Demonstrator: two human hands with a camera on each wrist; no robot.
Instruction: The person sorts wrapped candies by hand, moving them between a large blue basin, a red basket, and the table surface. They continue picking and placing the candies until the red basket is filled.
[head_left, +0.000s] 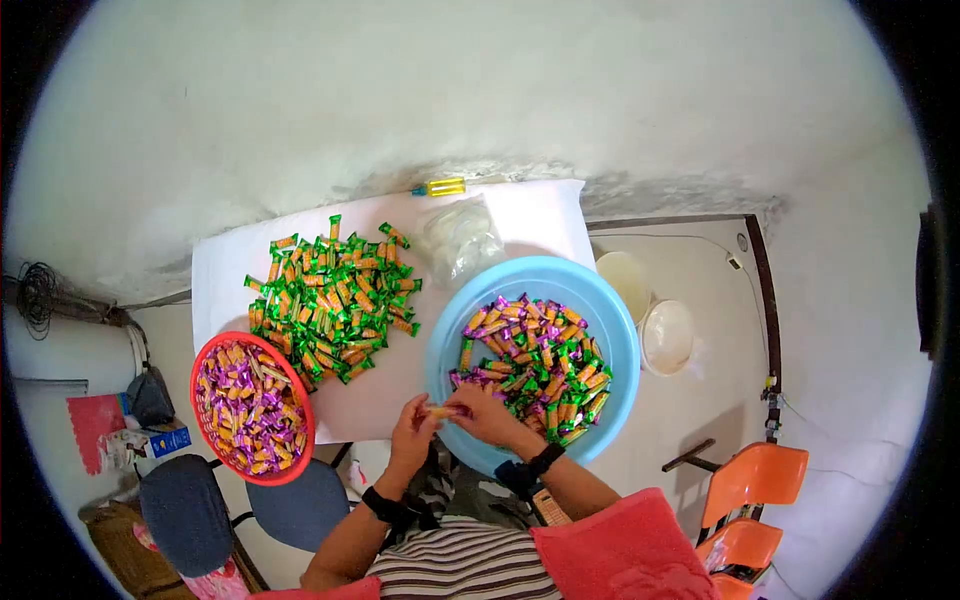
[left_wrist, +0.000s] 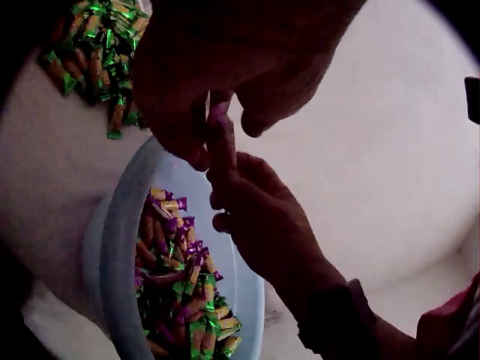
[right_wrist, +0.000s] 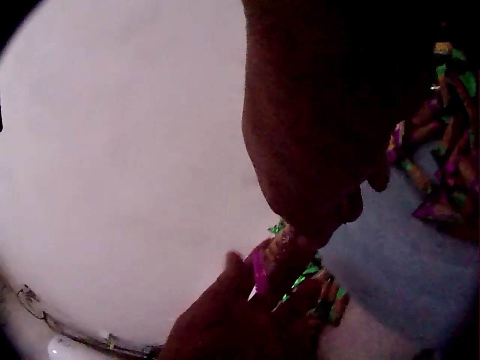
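Note:
A small wrapped candy bar (head_left: 446, 411) with a purple wrapper end (right_wrist: 259, 272) is held between both hands, near the front rim of a blue basin (head_left: 436, 352). My left hand (head_left: 411, 432) pinches one end of it. The fingers of my right hand (head_left: 487, 414) grip the other end and partly hide it. Inside the basin lies a mixed heap of purple-ended and green-ended candy bars (head_left: 565, 385). Left of the basin, green-ended bars (head_left: 335, 300) are piled on the white-covered table (head_left: 222, 235). A red basket (head_left: 197, 405) full of purple-ended bars (head_left: 250, 405) stands at the table's left corner.
Behind the basin sits a clear plastic bag (head_left: 462, 240), with a yellow bottle (head_left: 445, 187) by the wall. White buckets (head_left: 668, 338) stand right of the table. Dark chairs (head_left: 298, 505) are at the front left, orange chairs (head_left: 755, 475) at the right.

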